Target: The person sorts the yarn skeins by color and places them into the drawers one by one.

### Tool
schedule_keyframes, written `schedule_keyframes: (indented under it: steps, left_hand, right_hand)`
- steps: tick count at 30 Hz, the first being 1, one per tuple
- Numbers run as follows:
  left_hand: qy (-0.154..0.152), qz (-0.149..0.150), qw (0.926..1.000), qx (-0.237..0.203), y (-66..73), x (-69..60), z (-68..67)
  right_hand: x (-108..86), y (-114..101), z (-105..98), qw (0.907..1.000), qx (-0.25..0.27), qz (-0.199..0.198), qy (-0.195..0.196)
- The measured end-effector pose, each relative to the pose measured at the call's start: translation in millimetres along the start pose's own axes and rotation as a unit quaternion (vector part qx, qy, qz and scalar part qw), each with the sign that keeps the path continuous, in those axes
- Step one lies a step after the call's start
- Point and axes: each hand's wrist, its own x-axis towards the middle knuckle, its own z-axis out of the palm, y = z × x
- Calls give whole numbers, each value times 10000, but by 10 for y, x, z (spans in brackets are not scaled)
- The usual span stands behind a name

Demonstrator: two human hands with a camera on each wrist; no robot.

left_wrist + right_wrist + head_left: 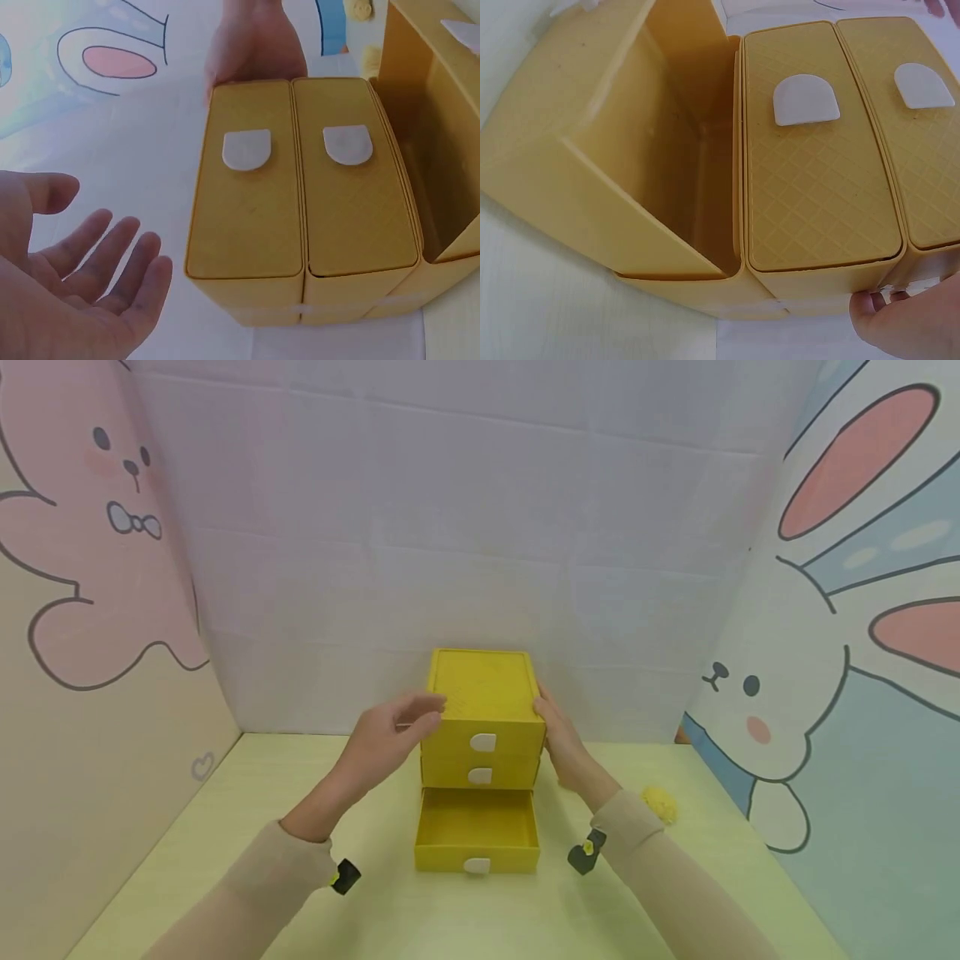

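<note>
A small yellow chest of drawers (483,685) with white tabs stands against the back wall. Its bottom drawer (477,860) is pulled out, and the inside shows bare. The two upper drawers are closed. My left hand (382,739) hovers beside the chest's upper left front edge. In the left wrist view that hand (90,277) has loosely spread, slightly bent fingers, apart from the chest and holding nothing. Flat along the chest's right side rests my right hand (566,747). The right wrist view shows this hand (915,322) touching the side wall, its fingertips partly hidden.
A crumpled yellow lump (660,805) lies on the pale table (360,910) to the right, near my right sleeve. Behind the chest hangs a white cloth wall (480,527). Side panels with a pink cartoon animal (127,560) and a white rabbit (787,693) flank the table.
</note>
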Motion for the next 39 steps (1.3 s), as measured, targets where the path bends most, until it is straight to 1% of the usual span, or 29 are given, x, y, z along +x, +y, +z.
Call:
schedule_keyframes:
  steps: [2,4,7,10,13,17,19,22,27,32,39]
  left_hand:
    - [211,30,9997,152,-21,74,-15]
    - [341,-65,9992,197,-61,154,-16]
    - [479,-257,9984,148,-148,269,5]
    - [549,-447,9975,-29,-244,369,45]
    - [548,-765,9951,-316,-318,446,90]
    - [470,-1228,9881,-800,-380,515,134]
    - [414,-1389,9844,-1000,-411,545,147]
    - [377,-1563,9799,-1184,-452,580,168]
    - [373,-1701,9753,-1359,-513,612,198]
    - [372,-1729,9734,-1456,-549,620,218]
    - [402,-1696,9701,-1688,-549,609,211]
  right_hand:
    - [-1,-1,0,10000,-23,25,2]
    - [-1,-1,1,10000,-40,63,14]
    - [-1,3,-2,10000,-28,50,-16]
    - [-1,9,-6,10000,-14,32,-38]
    - [-4,8,-6,10000,2,47,-41]
    - [-3,5,2,10000,12,48,-38]
    - [1,11,1,10000,18,31,-40]
    - [12,25,-7,10000,13,23,-42]
    - [16,26,-10,9999,-31,111,-21]
    - [2,8,-1,10000,-24,91,-29]
    - [0,21,16,9999,-20,147,-88]
